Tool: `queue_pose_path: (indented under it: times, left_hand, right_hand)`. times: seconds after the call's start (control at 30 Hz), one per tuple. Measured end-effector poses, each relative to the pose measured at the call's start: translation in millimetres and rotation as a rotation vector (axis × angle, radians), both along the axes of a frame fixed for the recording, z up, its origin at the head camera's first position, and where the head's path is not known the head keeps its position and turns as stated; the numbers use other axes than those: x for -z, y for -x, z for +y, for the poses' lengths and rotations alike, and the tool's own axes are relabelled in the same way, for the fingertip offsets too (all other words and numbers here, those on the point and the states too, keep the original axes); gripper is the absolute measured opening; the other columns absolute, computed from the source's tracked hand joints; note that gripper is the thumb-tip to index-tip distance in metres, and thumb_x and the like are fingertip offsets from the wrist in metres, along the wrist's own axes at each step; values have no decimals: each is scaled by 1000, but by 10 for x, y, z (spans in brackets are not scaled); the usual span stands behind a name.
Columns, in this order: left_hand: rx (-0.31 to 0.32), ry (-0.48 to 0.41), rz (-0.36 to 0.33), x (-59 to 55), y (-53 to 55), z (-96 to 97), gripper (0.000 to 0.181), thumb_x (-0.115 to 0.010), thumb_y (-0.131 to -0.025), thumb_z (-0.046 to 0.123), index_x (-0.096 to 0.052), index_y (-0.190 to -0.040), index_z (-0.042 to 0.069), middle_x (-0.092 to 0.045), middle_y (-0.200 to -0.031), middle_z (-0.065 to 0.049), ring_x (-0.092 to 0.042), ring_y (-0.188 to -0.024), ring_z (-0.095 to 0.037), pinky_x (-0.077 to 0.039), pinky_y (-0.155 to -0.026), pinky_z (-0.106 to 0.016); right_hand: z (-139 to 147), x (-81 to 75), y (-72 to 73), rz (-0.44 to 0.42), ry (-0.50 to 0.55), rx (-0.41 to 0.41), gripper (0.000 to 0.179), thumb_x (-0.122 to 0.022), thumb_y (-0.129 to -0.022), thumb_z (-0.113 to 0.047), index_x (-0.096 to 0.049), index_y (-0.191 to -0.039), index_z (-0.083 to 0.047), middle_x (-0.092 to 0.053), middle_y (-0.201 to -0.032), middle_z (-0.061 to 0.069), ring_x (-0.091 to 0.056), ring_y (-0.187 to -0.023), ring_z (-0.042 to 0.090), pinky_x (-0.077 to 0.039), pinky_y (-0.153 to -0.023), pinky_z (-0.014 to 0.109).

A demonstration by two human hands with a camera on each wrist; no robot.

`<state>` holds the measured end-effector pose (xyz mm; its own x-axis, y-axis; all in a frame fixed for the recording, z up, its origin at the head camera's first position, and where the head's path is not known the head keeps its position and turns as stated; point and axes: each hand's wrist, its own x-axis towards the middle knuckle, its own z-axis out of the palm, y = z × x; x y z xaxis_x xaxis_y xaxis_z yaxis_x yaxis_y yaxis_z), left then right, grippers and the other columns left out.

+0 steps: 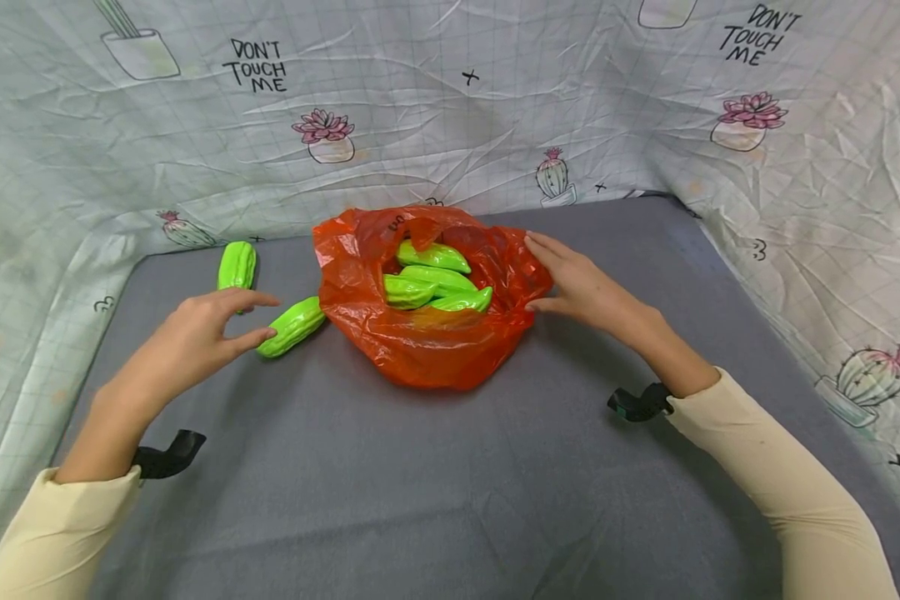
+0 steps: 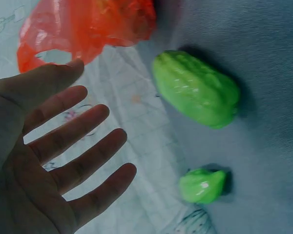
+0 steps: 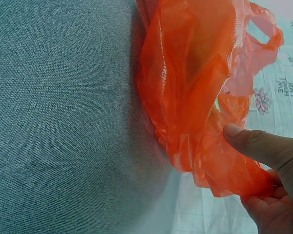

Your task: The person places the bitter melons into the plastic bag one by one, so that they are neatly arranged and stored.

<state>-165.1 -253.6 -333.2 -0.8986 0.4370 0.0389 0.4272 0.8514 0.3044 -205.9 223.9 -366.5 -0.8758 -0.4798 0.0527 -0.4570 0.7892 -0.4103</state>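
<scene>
A red plastic bag [image 1: 435,354] stands with its mouth spread, and several glossy, ridged green bitter melons [image 1: 438,279] lie inside. At the bag's right side, my right hand [image 1: 581,283] holds the rim, with the thumb in front of the plastic and the fingers behind it in the right wrist view. My left hand [image 1: 195,333] hovers left of the bag, fingers spread and nothing in its grasp. Close to its thumb in the head view lies a loose bitter melon [image 2: 198,90], beside the bag. Another bitter melon [image 1: 237,267] rests farther back, partly behind the left hand.
A grey cloth [image 1: 420,492] covers the table. Behind it and along both sides hangs a pale printed curtain [image 1: 450,108] with cactus drawings. Each wrist wears a black camera mount [image 1: 168,454].
</scene>
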Motion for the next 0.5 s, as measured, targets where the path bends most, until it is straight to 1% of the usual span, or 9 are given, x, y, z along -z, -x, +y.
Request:
queue_pose_path:
  times: [0.13, 0.3, 0.4, 0.5]
  left_hand:
    - [-24, 6, -33, 113, 48, 4, 47, -77, -92, 22, -63, -133, 4, -61, -134, -21, -56, -123, -43, -44, -98, -63]
    - [-16, 0, -13, 239, 101, -9, 55, -78, -92, 26, -58, -139, 5, -54, -140, -22, -50, -128, -44, -42, -100, -66]
    - [-9, -7, -6, 286, 136, -10, 59, -79, -90, 27, -56, -140, 5, -53, -142, -23, -49, -130, -45, -41, -100, -67]
    - [-8, -12, -21, 314, 175, -3, 63, -80, -90, 28, -54, -142, 4, -51, -143, -23, -48, -131, -45, -40, -101, -67]
  right_hand:
    - [-7, -10, 5, -6, 1, -1, 94, -84, -86, -15, -26, -156, 9, -23, -164, 25, -30, -148, 42, -32, -117, 54]
    - [-20, -9, 12, -9, 2, -6, 94, -83, -86, -16, -25, -156, 9, -22, -164, 25, -29, -149, 42, -32, -117, 54]
    - [-23, -8, 12, -5, 1, -6, 94, -84, -86, -16, -26, -156, 9, -23, -164, 25, -29, -149, 41, -32, -117, 54]
    - [-20, -8, 9, 0, 0, -4, 95, -84, -86, -16, -26, -156, 9, -23, -164, 25, -29, -148, 42, -32, -117, 54]
